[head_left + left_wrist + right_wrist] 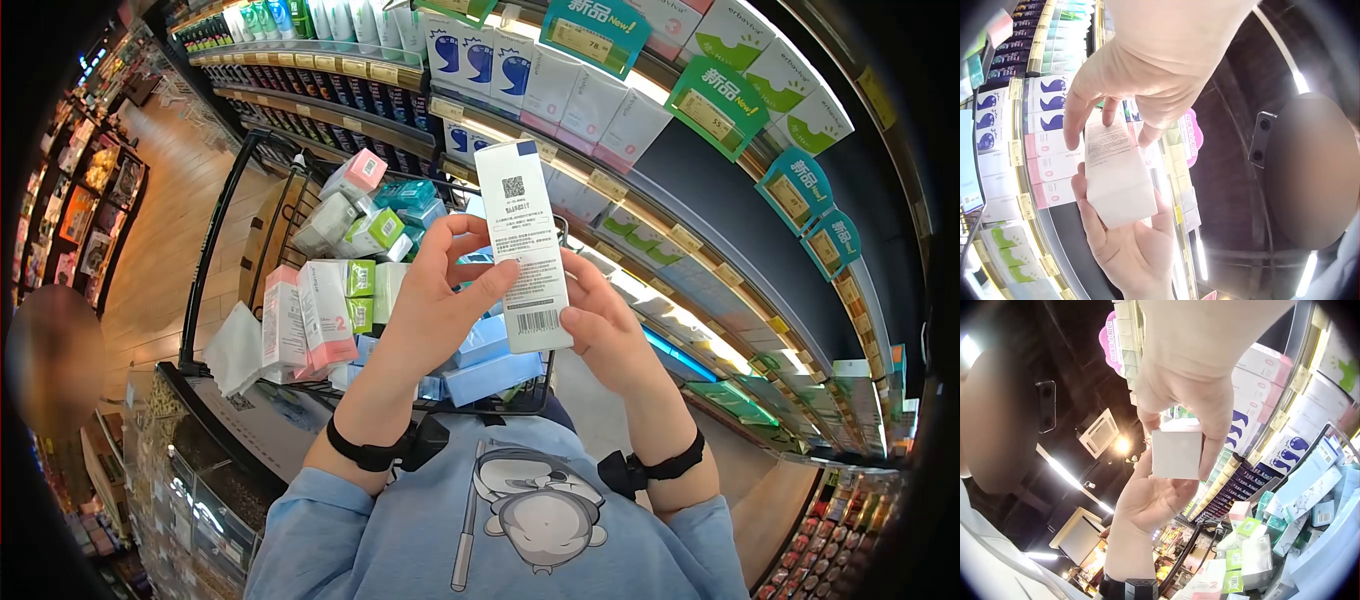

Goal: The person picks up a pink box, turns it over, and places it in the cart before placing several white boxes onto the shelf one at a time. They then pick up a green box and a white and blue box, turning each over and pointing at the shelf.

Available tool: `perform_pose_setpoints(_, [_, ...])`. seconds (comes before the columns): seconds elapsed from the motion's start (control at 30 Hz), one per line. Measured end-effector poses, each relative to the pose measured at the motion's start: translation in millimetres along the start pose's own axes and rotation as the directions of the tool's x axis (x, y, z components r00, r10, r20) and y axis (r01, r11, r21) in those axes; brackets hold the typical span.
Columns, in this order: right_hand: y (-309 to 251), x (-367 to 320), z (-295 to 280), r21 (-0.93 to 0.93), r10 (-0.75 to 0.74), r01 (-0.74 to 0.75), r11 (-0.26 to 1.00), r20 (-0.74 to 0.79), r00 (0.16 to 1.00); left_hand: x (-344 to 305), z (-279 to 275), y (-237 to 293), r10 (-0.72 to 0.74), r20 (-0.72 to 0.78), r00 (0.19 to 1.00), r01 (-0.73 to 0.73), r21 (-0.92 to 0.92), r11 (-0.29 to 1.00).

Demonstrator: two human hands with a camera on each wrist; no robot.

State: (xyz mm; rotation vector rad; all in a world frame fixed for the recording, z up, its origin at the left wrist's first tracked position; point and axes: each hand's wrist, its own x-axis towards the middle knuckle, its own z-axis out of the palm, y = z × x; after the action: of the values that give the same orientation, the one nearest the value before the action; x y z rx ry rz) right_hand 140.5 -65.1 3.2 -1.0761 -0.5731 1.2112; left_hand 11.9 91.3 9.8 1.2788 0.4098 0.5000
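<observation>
A tall white carton (522, 300), its back panel showing printed text, a QR code and a barcode, is held upright before my chest. My right hand (612, 325) grips its lower right side, thumb at the edge and fingers behind. From the left, my left hand (445, 290) holds it with the thumb on the printed face and the other fingers bent at its left edge. In the left wrist view, both hands are round the carton (1119, 187). The right wrist view looks at its plain white end (1177, 455).
A black-framed shopping cart (190, 270) stands ahead, piled with boxes, including pink-and-white cartons (325, 315) and blue boxes (490, 380). Shelves (640, 200) of cartons with green price signs (718, 108) curve along the right. A wooden-floored aisle (165, 180) runs at left.
</observation>
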Motion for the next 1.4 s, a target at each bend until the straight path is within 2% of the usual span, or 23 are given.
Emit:
perform_pose_setpoints(0.33, [-4,-7,2,0.055,-0.031,0.029,0.998,0.025,0.999,-4,9,9,-0.027,0.039,0.999,0.031,-0.111,0.993])
perform_pose_setpoints(0.53, [4,-15,-11,0.088,-0.103,0.098,0.991,0.061,0.993,-5,21,12,-0.067,0.003,0.998,0.067,-0.043,0.997])
perform_pose_setpoints(0.6, [10,-18,-16,-0.024,-0.140,0.139,0.990,-0.009,0.990,-3,26,2,-0.003,0.028,1.000,0.004,-0.042,0.999])
perform_pose_setpoints(0.67, [4,-25,-17,-0.092,-0.187,0.184,0.979,-0.022,0.982,-5,37,4,0.029,0.052,0.998,-0.032,0.055,0.998])
perform_pose_setpoints(0.7, [4,-29,-18,-0.073,-0.243,0.240,0.968,-0.040,0.969,-7,44,3,0.038,0.084,0.996,-0.046,0.085,0.995])
perform_pose_setpoints(0.73, [2,-34,-23,-0.052,-0.298,0.296,0.954,-0.051,0.953,-8,52,3,0.049,0.110,0.993,-0.062,0.119,0.991])
perform_pose_setpoints(0.8, [-22,-54,-29,-0.059,-0.255,0.252,0.966,-0.061,0.965,-12,76,10,0.013,0.169,0.986,-0.034,0.124,0.992])
perform_pose_setpoints(0.83, [-29,-63,-37,-0.083,-0.177,0.171,0.982,-0.073,0.982,-14,87,12,0.017,0.219,0.975,-0.050,0.142,0.989])
perform_pose_setpoints(0.93, [-36,-89,-59,-0.032,-0.313,0.312,0.950,-0.038,0.949,-17,124,10,0.002,0.266,0.964,-0.039,0.134,0.990])
perform_pose_setpoints(1.0, [-38,-110,-76,-0.033,-0.354,0.352,0.935,-0.062,0.933,-21,150,5,0.036,0.323,0.946,-0.103,0.194,0.976])
perform_pose_setpoints(1.07, [-41,-133,-96,-0.032,-0.398,0.396,0.918,-0.087,0.913,-25,184,2,0.025,0.330,0.944,-0.107,0.233,0.967])
perform_pose_setpoints(1.17, [-54,-175,-125,0.008,-0.378,0.381,0.925,-0.107,0.920,-33,236,-9,-0.021,0.382,0.924,-0.036,0.140,0.989])
perform_pose_setpoints(1.27, [-65,-214,-156,0.040,-0.360,0.365,0.930,-0.094,0.928,-37,276,-30,-0.044,0.406,0.913,-0.026,0.166,0.986])
perform_pose_setpoints(1.33, [-67,-235,-177,0.036,-0.350,0.359,0.933,-0.153,0.924,-41,302,-39,-0.032,0.436,0.899,-0.081,0.238,0.968])
perform_pose_setpoints(1.4, [-66,-254,-198,0.061,-0.348,0.356,0.933,-0.111,0.931,-46,327,-49,-0.041,0.435,0.899,-0.079,0.255,0.964])
